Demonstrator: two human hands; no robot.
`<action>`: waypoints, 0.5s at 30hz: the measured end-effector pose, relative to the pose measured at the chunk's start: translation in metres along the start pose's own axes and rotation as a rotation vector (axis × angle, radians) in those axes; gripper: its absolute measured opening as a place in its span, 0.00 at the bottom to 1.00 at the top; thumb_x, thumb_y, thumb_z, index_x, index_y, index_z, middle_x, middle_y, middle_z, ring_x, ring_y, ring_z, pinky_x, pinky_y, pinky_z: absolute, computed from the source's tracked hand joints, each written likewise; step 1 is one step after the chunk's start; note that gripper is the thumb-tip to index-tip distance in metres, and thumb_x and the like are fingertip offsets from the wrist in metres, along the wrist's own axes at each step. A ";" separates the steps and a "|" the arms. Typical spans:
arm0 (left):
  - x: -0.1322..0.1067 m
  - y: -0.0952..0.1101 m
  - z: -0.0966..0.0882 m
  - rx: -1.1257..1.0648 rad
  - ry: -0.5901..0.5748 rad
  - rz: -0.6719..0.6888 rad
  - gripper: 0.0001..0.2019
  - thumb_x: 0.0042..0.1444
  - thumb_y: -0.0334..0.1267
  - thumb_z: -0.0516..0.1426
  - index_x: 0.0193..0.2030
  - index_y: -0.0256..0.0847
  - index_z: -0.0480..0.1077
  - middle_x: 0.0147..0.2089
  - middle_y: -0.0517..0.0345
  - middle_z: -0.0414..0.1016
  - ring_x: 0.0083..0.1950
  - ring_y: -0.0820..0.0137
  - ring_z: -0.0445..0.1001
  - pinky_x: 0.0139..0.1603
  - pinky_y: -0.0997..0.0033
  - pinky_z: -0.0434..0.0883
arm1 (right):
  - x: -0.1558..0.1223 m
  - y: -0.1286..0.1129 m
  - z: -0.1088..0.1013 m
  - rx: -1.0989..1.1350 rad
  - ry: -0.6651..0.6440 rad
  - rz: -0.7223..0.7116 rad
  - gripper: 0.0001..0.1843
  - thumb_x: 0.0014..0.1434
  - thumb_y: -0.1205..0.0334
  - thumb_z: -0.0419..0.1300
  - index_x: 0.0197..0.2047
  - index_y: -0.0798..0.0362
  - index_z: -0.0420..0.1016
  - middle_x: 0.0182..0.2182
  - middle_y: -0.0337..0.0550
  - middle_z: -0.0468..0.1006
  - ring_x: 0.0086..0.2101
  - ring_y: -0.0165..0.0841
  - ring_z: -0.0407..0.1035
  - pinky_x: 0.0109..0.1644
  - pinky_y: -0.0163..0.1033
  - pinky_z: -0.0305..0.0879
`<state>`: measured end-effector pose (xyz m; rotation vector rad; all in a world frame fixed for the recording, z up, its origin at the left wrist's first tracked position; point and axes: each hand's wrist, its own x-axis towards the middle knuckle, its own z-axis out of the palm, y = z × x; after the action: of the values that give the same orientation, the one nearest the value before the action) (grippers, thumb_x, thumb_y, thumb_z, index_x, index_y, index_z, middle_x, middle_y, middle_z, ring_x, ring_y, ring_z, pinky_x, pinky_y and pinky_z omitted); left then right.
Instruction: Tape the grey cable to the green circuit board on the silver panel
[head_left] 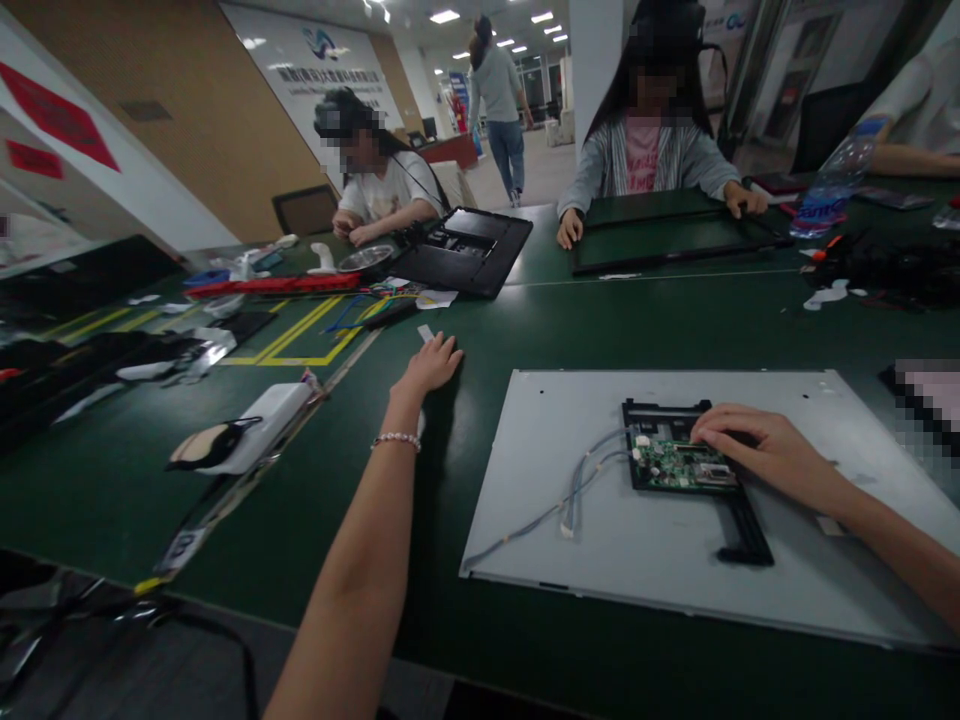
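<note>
My left hand [433, 364] is stretched forward with its palm down on the green table, fingers apart and a little bent. Just beyond its fingers lies a small white strip [425, 333]. My right hand [765, 445] has its fingers pressed together at the upper edge of a green circuit board [679, 464]; the exact contact is partly hidden. A black plastic bracket [750, 530] frames the board. Both sit on a grey-white metal display panel [555, 420] lying flat. From the board's left side, a thin grey cable [581, 475] with a white connector runs across the panel.
To the left are a white box [270, 425] and a table seam with yellow tape marks. Farther back, a black monitor cover [472, 250] and a black frame [675, 245] lie before two seated people. A water bottle [832, 190] stands back right, near dark cables.
</note>
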<state>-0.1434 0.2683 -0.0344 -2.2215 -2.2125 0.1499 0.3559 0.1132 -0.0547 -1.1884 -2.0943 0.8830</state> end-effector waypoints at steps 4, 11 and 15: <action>0.000 0.005 0.017 -0.006 -0.018 -0.094 0.30 0.68 0.49 0.37 0.71 0.33 0.47 0.73 0.39 0.44 0.72 0.54 0.47 0.67 0.50 0.52 | 0.001 0.002 0.001 0.008 0.005 -0.007 0.17 0.63 0.48 0.53 0.37 0.48 0.79 0.42 0.45 0.79 0.43 0.40 0.73 0.49 0.48 0.68; -0.049 0.050 0.020 -0.005 0.065 -0.113 0.31 0.67 0.50 0.37 0.70 0.32 0.50 0.72 0.39 0.46 0.72 0.52 0.47 0.66 0.46 0.52 | 0.000 -0.002 0.002 0.025 0.013 -0.020 0.15 0.63 0.50 0.54 0.37 0.46 0.79 0.41 0.44 0.79 0.43 0.39 0.72 0.49 0.47 0.67; -0.108 0.071 0.022 -0.044 0.057 0.006 0.31 0.67 0.51 0.37 0.71 0.33 0.48 0.73 0.42 0.44 0.73 0.54 0.45 0.68 0.47 0.51 | -0.001 -0.002 0.002 0.034 0.012 -0.023 0.14 0.63 0.50 0.54 0.37 0.46 0.78 0.41 0.44 0.79 0.43 0.39 0.72 0.49 0.47 0.68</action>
<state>-0.0746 0.1588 -0.0538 -2.2244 -2.2021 0.0382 0.3538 0.1110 -0.0544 -1.1476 -2.0716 0.8956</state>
